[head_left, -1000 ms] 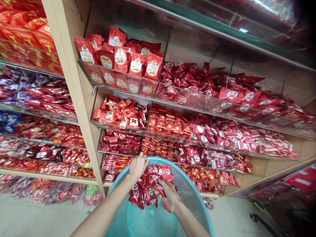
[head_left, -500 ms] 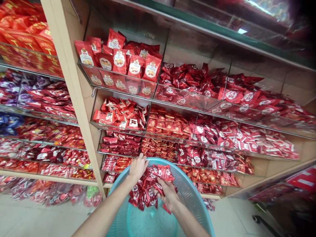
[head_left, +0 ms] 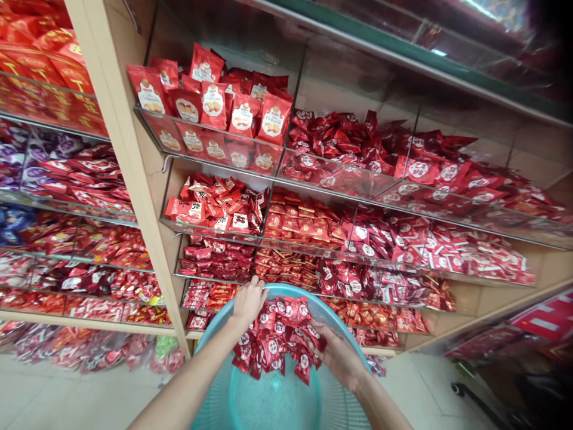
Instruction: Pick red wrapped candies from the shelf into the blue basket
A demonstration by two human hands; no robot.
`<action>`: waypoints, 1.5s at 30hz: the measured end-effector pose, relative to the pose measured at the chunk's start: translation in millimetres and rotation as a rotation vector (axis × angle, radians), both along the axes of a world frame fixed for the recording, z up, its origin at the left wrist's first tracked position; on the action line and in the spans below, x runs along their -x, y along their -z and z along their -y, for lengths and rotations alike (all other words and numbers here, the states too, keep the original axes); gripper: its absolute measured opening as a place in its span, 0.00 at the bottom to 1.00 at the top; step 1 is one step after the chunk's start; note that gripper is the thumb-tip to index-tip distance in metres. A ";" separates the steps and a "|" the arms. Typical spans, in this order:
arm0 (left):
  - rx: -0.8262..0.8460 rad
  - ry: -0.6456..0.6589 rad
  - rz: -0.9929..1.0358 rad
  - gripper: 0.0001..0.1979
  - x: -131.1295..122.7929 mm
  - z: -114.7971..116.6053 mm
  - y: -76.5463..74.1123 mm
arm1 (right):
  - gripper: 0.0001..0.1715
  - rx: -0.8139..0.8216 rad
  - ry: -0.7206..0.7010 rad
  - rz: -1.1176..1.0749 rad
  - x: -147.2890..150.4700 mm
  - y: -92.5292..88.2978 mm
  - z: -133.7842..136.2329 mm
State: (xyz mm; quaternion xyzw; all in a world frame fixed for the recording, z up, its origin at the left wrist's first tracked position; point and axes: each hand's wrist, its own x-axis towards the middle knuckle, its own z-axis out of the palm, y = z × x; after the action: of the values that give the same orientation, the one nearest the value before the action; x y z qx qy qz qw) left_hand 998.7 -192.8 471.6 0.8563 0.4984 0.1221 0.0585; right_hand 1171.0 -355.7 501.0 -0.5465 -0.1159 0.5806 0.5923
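Note:
A large turquoise plastic basket (head_left: pixel 344 394) stands in front of me, tilted so its inside shows. Small dark-red snack packets (head_left: pixel 274 349) with white round labels lie in a heap against its far inner side. My left hand (head_left: pixel 249 301) is closed over the basket's far left rim. Inside the basket, at the heap's right edge, my right hand (head_left: pixel 341 357) has its thumb and fingers around red packets; how many is hidden by the fingers.
Ahead rises a wooden shelf unit (head_left: pixel 111 119) with clear-fronted tiers of red packets. Larger red biscuit packets (head_left: pixel 213 104) stand upper left. Another rack (head_left: pixel 67 209) adjoins on the left, with bagged goods (head_left: pixel 89 349) below it on the tiled floor (head_left: pixel 27 397).
My right hand has moved right, from over the middle of the heap to its right edge, and several packets there have shifted. My left hand keeps its place on the rim.

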 end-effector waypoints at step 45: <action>0.012 -0.023 0.116 0.18 0.0 -8.6 20.9 | 0.19 -0.376 0.167 2.041 -56.8 -359.7 -154.4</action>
State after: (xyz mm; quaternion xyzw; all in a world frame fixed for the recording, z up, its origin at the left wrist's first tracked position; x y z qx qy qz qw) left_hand 998.6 -184.2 450.6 0.8416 0.5047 0.1693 0.0910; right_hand 1227.8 -201.3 860.7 -0.6831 -0.6121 -0.2278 0.3267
